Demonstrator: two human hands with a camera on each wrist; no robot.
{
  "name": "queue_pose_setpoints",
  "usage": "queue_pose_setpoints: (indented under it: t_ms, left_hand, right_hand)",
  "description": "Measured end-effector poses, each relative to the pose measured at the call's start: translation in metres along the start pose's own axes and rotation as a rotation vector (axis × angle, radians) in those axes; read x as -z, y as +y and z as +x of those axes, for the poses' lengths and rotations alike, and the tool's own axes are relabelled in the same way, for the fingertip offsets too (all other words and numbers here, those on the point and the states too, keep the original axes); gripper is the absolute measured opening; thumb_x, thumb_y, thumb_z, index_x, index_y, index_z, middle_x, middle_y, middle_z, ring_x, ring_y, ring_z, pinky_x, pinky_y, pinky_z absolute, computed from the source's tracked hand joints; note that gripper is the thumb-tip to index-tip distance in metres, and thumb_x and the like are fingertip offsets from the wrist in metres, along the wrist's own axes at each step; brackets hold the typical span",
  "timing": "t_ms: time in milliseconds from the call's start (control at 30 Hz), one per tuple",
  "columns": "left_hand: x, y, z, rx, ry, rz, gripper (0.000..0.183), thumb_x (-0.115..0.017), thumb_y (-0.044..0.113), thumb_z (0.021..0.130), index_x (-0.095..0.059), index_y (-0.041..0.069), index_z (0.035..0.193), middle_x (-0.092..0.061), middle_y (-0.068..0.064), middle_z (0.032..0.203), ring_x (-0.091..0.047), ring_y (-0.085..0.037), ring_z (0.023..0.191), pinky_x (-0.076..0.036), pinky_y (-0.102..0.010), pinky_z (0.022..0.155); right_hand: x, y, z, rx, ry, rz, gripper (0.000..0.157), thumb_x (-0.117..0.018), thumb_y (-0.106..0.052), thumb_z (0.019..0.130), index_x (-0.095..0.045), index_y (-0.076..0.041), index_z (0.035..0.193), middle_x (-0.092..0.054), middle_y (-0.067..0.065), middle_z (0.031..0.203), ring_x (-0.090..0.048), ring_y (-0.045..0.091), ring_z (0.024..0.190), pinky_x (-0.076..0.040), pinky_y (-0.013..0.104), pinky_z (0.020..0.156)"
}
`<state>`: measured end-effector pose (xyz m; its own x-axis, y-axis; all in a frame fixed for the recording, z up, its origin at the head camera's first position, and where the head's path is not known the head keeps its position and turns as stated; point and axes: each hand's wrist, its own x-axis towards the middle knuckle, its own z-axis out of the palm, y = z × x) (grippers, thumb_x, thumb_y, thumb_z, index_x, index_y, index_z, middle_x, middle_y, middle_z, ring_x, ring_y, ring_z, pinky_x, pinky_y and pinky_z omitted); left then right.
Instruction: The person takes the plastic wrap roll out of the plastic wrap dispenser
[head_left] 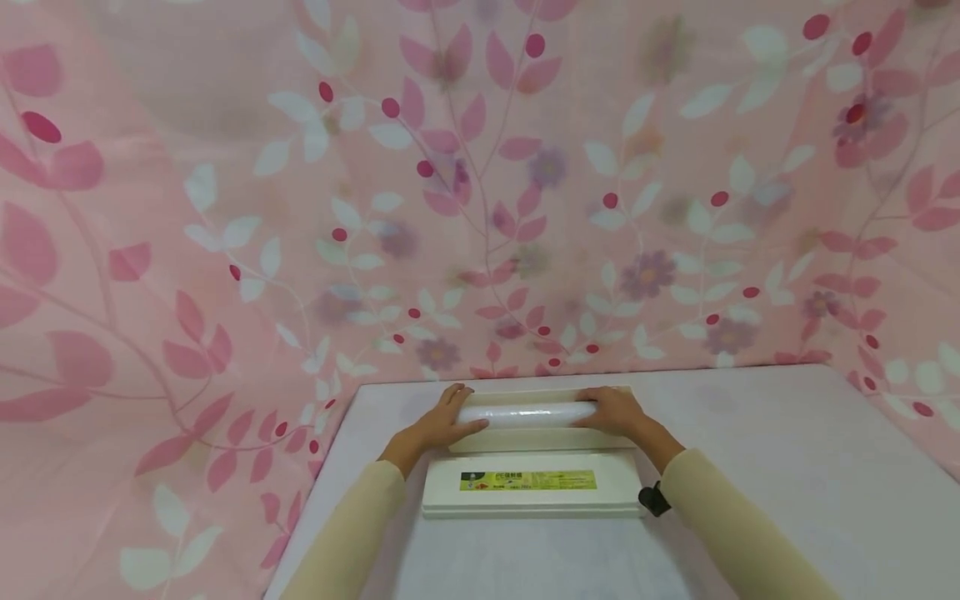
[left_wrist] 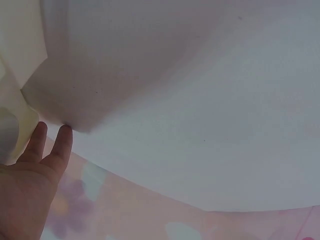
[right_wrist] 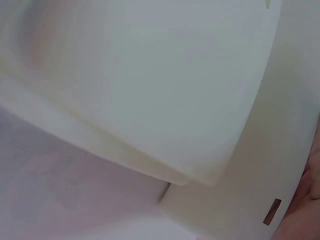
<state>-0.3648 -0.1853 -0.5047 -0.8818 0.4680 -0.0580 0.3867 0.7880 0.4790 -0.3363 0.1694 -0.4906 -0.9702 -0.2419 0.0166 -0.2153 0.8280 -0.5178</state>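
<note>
A roll of cling film [head_left: 528,415] lies lengthwise in the opened cream dispenser box [head_left: 540,440]. Its lid [head_left: 532,502], folded toward the person, carries a yellow-green label [head_left: 527,481]. At the roll's left end my left hand [head_left: 444,421] holds it, thumb over the film and fingers toward the back rim. The left wrist view shows two fingers of that hand [left_wrist: 30,185] extended by the box's end. My right hand [head_left: 615,411] grips the other end from above. In the right wrist view, part of its palm [right_wrist: 302,212] shows behind the box wall [right_wrist: 235,200].
Box and hands are on a white-covered table [head_left: 780,467], near its back edge. Pink floral curtain [head_left: 487,208] hangs behind and along both sides. A small black object [head_left: 655,499] sits by the lid's right corner, next to the right sleeve [head_left: 735,517].
</note>
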Motion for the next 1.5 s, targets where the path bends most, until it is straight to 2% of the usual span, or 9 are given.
queue_pose_setpoints:
  t_ms: [100,267,467,733,1200,1500]
  left_hand:
    - [0.002,0.003,-0.001,-0.005,0.005,0.004,0.086,-0.057,0.061,0.091,-0.026,0.013,0.155,-0.016,-0.015,0.162,-0.036,-0.036,0.142,-0.035,-0.055,0.113]
    - [0.005,0.006,-0.001,-0.008,0.016,-0.02,0.084,-0.058,0.06,0.091,-0.027,0.014,0.154,-0.016,-0.015,0.162,-0.036,-0.038,0.142,-0.034,-0.056,0.113]
    - [0.001,0.002,-0.001,-0.014,0.024,-0.042,0.082,-0.059,0.06,0.09,-0.029,0.017,0.153,-0.019,-0.015,0.161,-0.039,-0.037,0.138,-0.036,-0.057,0.111]
    - [-0.001,0.001,-0.003,-0.007,0.025,-0.068,0.08,-0.061,0.057,0.091,-0.029,0.019,0.153,-0.017,-0.015,0.162,-0.036,-0.038,0.141,-0.033,-0.057,0.113]
    - [0.0,0.0,0.001,-0.022,0.044,-0.061,0.08,-0.06,0.058,0.091,-0.029,0.017,0.153,-0.018,-0.017,0.161,-0.037,-0.038,0.139,-0.035,-0.058,0.111]
    - [-0.003,-0.002,0.0,-0.008,0.022,-0.061,0.083,-0.059,0.062,0.09,-0.027,0.02,0.154,-0.017,-0.013,0.162,-0.035,-0.036,0.141,-0.034,-0.057,0.113]
  right_hand:
    - [0.001,0.001,0.003,-0.007,-0.007,-0.019,0.056,-0.082,-0.047,0.076,-0.07,-0.01,0.116,-0.072,0.005,0.11,-0.061,0.021,0.093,-0.051,0.046,0.088]
    - [0.002,0.0,0.007,-0.051,-0.014,-0.029,0.063,-0.081,-0.053,0.075,-0.069,-0.012,0.121,-0.071,0.005,0.113,-0.06,0.022,0.097,-0.05,0.048,0.093]
    - [0.0,-0.004,0.004,-0.06,-0.005,-0.062,0.064,-0.078,-0.059,0.073,-0.07,-0.013,0.116,-0.072,0.005,0.111,-0.061,0.023,0.096,-0.049,0.049,0.092]
    - [-0.003,-0.005,0.003,-0.081,-0.007,-0.078,0.066,-0.077,-0.06,0.073,-0.07,-0.012,0.118,-0.072,0.005,0.111,-0.061,0.024,0.097,-0.048,0.053,0.094]
    - [-0.001,-0.006,0.006,-0.088,-0.009,-0.11,0.066,-0.076,-0.066,0.072,-0.07,-0.013,0.11,-0.071,0.002,0.099,-0.059,0.021,0.087,-0.05,0.048,0.09]
    - [-0.005,-0.009,0.002,-0.103,-0.01,-0.113,0.07,-0.075,-0.067,0.07,-0.069,-0.011,0.112,-0.071,0.003,0.097,-0.06,0.022,0.087,-0.051,0.052,0.089]
